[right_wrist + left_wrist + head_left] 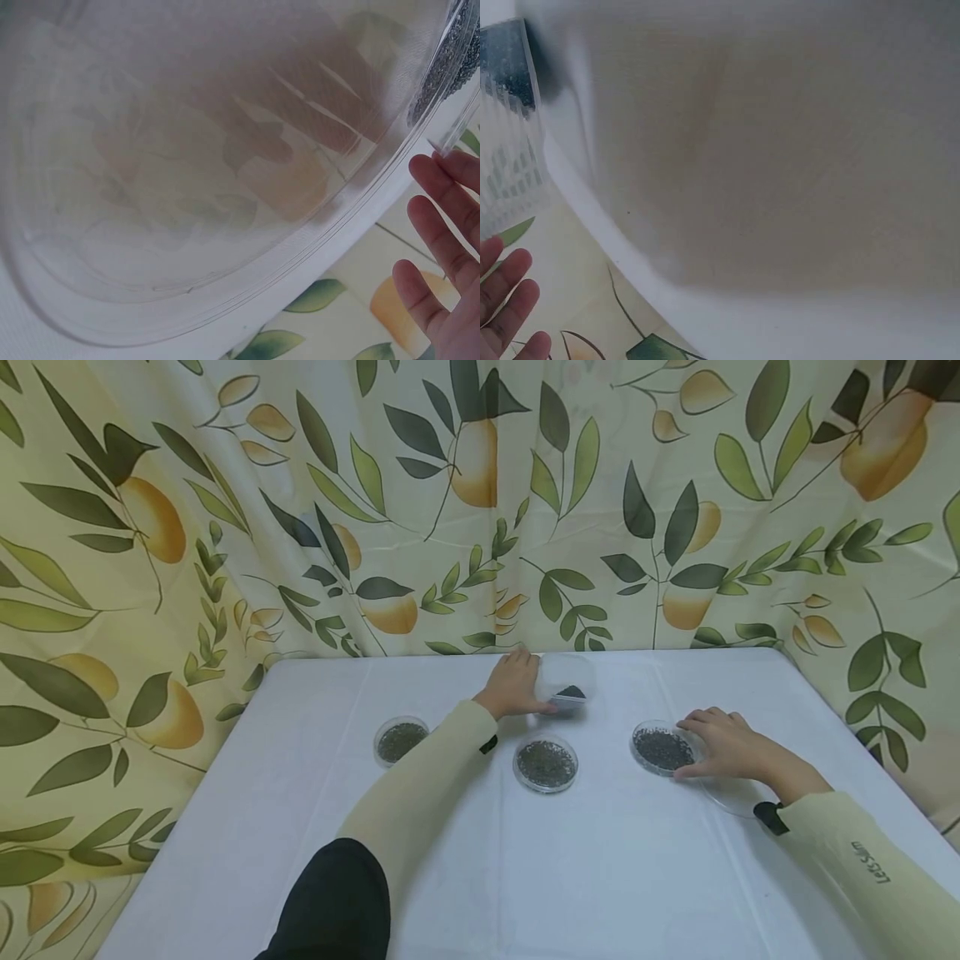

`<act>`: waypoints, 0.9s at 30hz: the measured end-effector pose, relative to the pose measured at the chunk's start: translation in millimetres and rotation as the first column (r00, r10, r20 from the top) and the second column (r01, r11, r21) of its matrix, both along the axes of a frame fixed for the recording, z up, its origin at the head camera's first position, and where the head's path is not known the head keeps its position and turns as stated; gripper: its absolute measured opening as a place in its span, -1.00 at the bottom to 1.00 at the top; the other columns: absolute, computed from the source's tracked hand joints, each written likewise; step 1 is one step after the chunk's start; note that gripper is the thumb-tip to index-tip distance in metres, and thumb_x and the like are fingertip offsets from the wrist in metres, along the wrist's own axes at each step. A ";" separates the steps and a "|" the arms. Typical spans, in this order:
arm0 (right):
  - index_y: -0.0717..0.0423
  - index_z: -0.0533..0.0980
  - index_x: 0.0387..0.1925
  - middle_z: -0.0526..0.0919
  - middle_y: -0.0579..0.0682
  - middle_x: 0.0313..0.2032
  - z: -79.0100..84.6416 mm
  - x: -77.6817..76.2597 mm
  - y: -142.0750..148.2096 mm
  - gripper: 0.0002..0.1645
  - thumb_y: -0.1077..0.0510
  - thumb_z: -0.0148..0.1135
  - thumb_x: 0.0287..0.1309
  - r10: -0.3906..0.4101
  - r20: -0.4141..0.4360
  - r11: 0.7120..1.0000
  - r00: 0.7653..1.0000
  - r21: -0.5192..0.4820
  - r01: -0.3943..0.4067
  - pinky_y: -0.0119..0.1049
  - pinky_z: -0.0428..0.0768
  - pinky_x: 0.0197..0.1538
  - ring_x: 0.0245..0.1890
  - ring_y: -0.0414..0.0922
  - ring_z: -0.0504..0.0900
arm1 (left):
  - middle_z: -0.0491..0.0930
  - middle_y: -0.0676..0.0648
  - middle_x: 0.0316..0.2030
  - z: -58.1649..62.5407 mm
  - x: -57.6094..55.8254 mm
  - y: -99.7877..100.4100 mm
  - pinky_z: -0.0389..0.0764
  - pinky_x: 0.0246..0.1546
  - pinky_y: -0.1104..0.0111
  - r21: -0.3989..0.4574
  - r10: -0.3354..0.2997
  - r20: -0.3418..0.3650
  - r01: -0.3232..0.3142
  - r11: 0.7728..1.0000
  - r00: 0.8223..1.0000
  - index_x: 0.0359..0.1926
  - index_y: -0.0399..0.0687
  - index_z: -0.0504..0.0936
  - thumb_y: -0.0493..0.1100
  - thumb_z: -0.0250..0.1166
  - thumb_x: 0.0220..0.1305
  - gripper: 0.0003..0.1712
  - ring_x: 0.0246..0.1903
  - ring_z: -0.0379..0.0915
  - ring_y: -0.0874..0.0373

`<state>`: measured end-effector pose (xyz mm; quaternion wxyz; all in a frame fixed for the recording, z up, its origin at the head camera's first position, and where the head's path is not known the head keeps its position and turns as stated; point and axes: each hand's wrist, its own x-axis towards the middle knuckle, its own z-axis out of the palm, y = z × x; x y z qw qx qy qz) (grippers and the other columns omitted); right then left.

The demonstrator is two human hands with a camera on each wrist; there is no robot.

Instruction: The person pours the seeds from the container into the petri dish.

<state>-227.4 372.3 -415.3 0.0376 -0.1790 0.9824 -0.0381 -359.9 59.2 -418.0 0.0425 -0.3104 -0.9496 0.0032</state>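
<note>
My left hand [513,683] reaches to the back of the table, at the left side of a clear plastic box [564,670] holding dark grains. Its thumb lies along the box's near side; in the left wrist view the fingers [510,296] are straight and spread by the box's end. My right hand [723,745] holds a round clear petri dish [662,748] of dark grains by its right side, thumb at the near rim. In the right wrist view a fingertip meets the dish's clear edge. Close by that wrist lies a clear round lid [172,330].
Two more petri dishes with dark grains stand on the white-covered table [585,877]: one in the middle [546,764], another to the left [400,741], partly behind my left sleeve. A fruit-patterned curtain [420,552] hangs at the table's back edge and sides.
</note>
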 end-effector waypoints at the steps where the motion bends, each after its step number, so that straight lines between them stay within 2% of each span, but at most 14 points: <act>1: 0.38 0.47 0.03 0.49 0.36 0.02 -0.4 0.0 0.0 0.06 -0.39 0.41 -0.34 -0.001 -0.001 1.000 1.000 0.001 0.001 0.29 0.35 -0.03 0.04 0.32 0.40 | 0.41 -0.13 0.12 -0.7 0.0 -0.8 0.34 0.24 0.23 0.002 0.007 0.005 -0.007 1.000 1.000 0.22 -0.18 0.30 0.54 0.20 -0.10 0.09 0.19 0.30 0.04; 12: 0.37 0.49 0.01 0.51 0.35 0.00 -0.2 0.8 -1.0 0.04 -0.37 0.43 -0.35 0.000 -0.008 1.000 1.000 -0.006 0.000 0.28 0.36 -0.04 0.04 0.31 0.41 | 0.44 -0.09 0.08 -7.4 -2.5 -6.4 0.42 0.13 0.26 -0.017 0.040 0.036 -0.039 0.999 0.999 0.21 -0.15 0.31 0.52 0.14 -0.02 0.01 0.10 0.34 0.07; 16: 0.37 0.49 0.01 0.51 0.35 0.00 0.0 0.3 -1.2 0.05 -0.37 0.43 -0.35 0.000 -0.009 1.000 1.000 -0.005 0.000 0.27 0.36 -0.05 0.03 0.30 0.41 | 0.44 -0.07 0.04 -9.7 -3.3 -9.3 0.43 0.08 0.29 -0.018 0.034 0.022 -0.034 0.999 0.999 0.18 -0.14 0.32 0.56 0.10 -0.04 0.02 0.05 0.35 0.09; 20: 0.37 0.49 0.01 0.51 0.35 0.00 0.2 0.1 -1.9 0.04 -0.37 0.43 -0.35 -0.006 -0.002 1.000 1.000 -0.003 0.006 0.28 0.36 -0.04 0.04 0.30 0.41 | 0.43 -0.09 0.10 -12.2 -5.0 -9.9 0.40 0.16 0.25 -0.009 0.042 0.039 -0.042 0.999 0.998 0.23 -0.14 0.30 0.52 0.13 -0.01 0.01 0.11 0.34 0.07; 27: 0.37 0.48 0.01 0.50 0.36 0.00 -0.1 -0.7 -1.5 0.06 -0.39 0.43 -0.36 -0.014 0.003 1.000 1.000 0.009 0.013 0.29 0.35 -0.02 0.04 0.31 0.40 | 0.38 -0.12 0.19 -13.3 -5.7 -12.5 0.34 0.24 0.20 0.014 0.043 0.016 -0.043 0.999 0.999 0.35 -0.14 0.19 0.56 0.07 -0.01 0.12 0.22 0.27 0.04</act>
